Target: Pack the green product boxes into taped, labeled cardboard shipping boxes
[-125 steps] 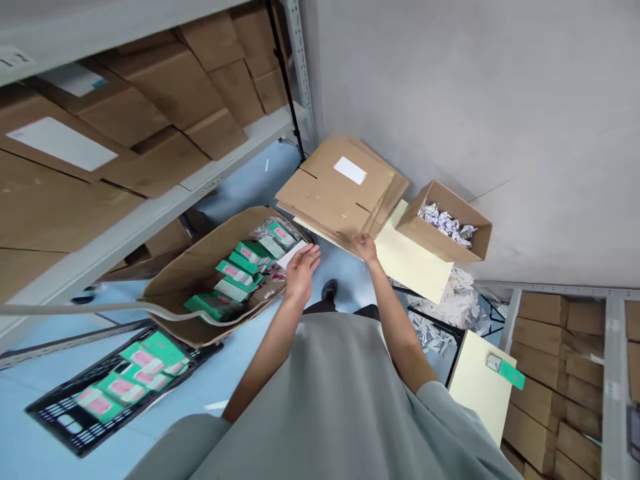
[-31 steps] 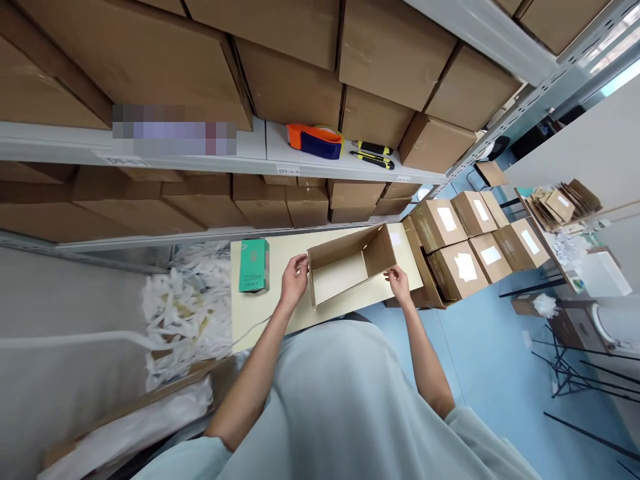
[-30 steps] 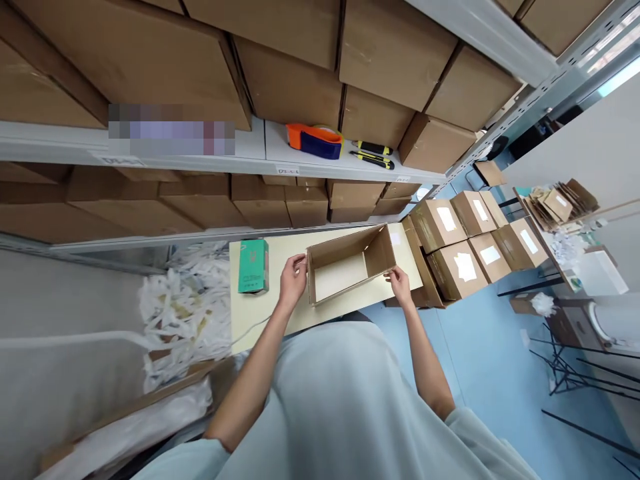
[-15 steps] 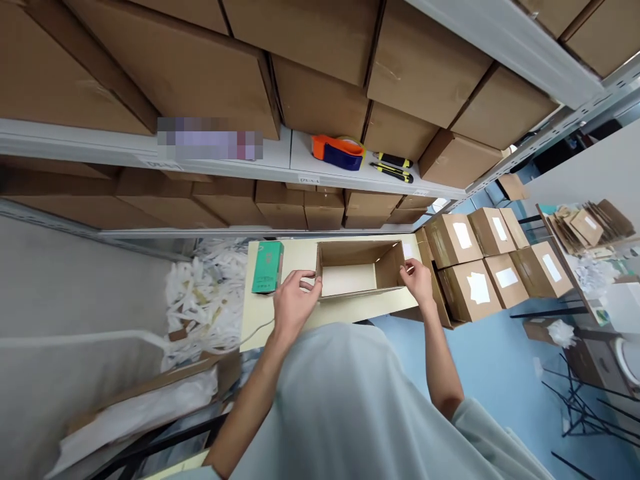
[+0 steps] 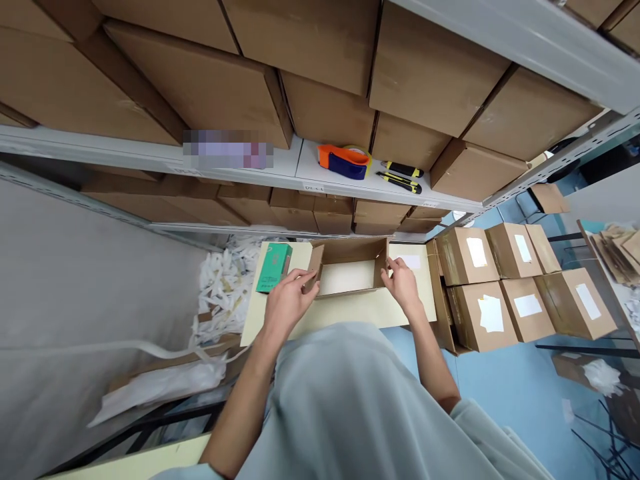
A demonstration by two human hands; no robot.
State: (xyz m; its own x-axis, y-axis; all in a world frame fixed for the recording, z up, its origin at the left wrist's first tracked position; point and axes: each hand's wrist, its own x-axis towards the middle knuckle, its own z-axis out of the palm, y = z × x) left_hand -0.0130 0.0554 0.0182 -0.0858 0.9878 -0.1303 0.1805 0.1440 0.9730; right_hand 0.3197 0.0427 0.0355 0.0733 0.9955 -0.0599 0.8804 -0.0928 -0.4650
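In the head view, the open carton sits upright on the pale tabletop. At its left end, the left hand has its thumb and fingers pinching the end panel. At its right end, the right hand pinches the wall's edge between thumb and curled fingers. Left of the carton stands 1 green box; farther left lie white paper scraps. Beyond the carton, a higher shelf holds 1 orange-and-blue tape dispenser and 2 yellow-and-black cutters. Right of the carton are 6 closed boxes, 5 showing white labels.
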